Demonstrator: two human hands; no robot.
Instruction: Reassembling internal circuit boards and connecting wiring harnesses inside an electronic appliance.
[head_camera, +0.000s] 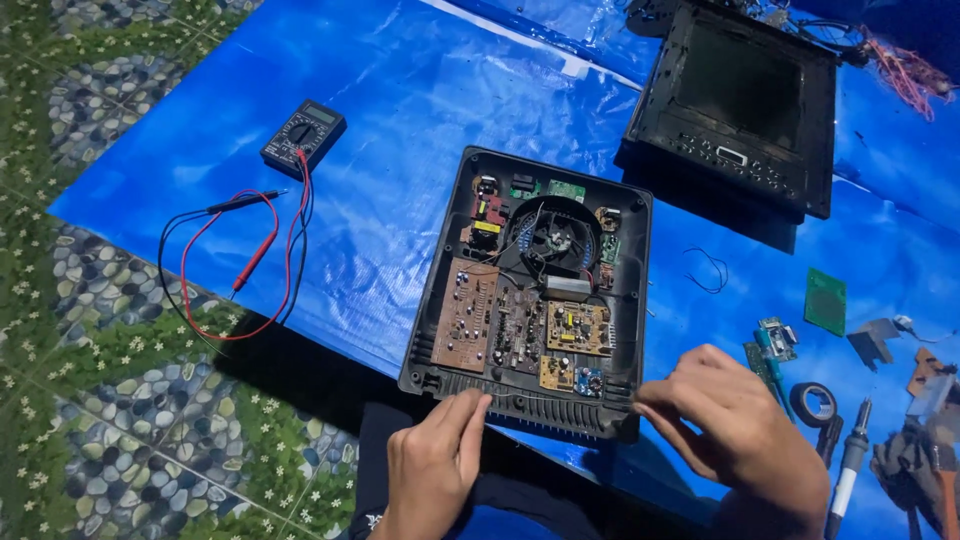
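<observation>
Multimeter (303, 136) with leads (240, 262) far left; black cover panel (738, 105) top right; soldering iron (848, 468).

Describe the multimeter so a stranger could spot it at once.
Start at the blue tarp and the opened black case held by both hands. Look up-left, near the tarp's edge: the multimeter is a small dark box with a round dial, trailing red and black leads.

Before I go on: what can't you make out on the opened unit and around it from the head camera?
- Open casing: near edge partly covered by left hand and right hand.
- Circuit boards: parts too small to identify.
- Tools by soldering iron: cut off by right edge.
- Multimeter: dial setting too small.
- Black cover panel: top cropped.
</observation>
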